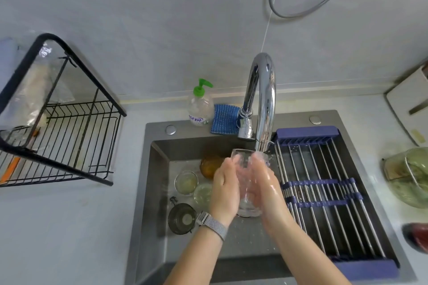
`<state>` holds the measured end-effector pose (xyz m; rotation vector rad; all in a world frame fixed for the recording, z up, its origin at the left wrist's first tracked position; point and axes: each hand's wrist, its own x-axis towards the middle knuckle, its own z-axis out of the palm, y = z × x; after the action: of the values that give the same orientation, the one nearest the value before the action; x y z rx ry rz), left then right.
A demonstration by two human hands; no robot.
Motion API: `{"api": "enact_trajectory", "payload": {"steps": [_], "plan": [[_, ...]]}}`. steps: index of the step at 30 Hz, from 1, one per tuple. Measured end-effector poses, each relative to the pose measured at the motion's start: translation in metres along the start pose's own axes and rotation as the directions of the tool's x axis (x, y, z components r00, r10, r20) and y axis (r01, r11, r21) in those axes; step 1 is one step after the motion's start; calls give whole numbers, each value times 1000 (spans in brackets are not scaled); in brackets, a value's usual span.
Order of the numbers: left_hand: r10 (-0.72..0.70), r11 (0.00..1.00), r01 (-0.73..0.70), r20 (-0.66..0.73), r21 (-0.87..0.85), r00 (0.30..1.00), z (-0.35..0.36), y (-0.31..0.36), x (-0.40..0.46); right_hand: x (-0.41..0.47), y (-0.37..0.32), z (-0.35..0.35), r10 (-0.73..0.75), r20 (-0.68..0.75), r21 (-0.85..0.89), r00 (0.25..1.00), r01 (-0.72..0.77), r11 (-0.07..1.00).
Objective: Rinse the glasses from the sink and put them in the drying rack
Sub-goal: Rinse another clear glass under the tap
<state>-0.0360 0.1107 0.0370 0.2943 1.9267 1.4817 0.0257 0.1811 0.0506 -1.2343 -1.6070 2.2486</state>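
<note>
Clear tall drinking glass point(246, 183), mouth toward the chrome tap point(262, 99), clasped between left hand point(225, 188) and right hand point(266, 183); black wire drying rack point(69, 136) stands well left, nearer the left hand.

Both hands cover the middle of a clear glass point(246, 209) under the chrome tap point(264, 104), leaving only its blurred rim and its base showing, and running water smears the fingers point(259, 162) of the right hand point(266, 183) so their grip cannot be read. The left hand point(225, 188) hides part of an amber bowl point(209, 165) and a small clear glass point(202, 192) in the sink point(157, 169). The frame's edges crop the black wire drying rack point(69, 136) at left, a lidded glass container point(407, 176) and a dark red object point(416, 236) at right; the label on the soap bottle point(200, 105) is too small to read.
</note>
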Motion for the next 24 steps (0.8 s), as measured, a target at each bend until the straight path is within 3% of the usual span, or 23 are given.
{"api": "enact_trajectory", "payload": {"steps": [3,5,9,10,13,15,18,20,24], "plan": [[56,977,-77,109,198,992,5,3,-2,2,3,-4,28,-33,76,999,-25,997],[63,946,-109,158,305,985,8,7,-6,5,5,-7,79,54,151,995,-87,985],[-115,993,117,36,-35,993,-3,9,20,3,8,0,66,139,153,988,-87,984],[-144,988,145,35,-56,989,-3,9,23,4,7,0,62,131,157,989,-83,984],[-43,997,39,54,73,998,14,15,8,13,4,-10,45,65,169,997,-56,984],[-57,998,54,112,31,992,20,12,4,14,2,-15,30,41,129,999,-35,991],[-236,929,282,199,-242,951,9,4,18,11,2,-17,42,89,123,995,-53,991],[-251,903,311,223,-296,942,5,-4,19,9,-3,-19,32,138,146,990,-52,988],[-227,826,382,375,-414,899,-7,-15,12,15,-4,-26,-5,303,391,953,-119,913]]}}
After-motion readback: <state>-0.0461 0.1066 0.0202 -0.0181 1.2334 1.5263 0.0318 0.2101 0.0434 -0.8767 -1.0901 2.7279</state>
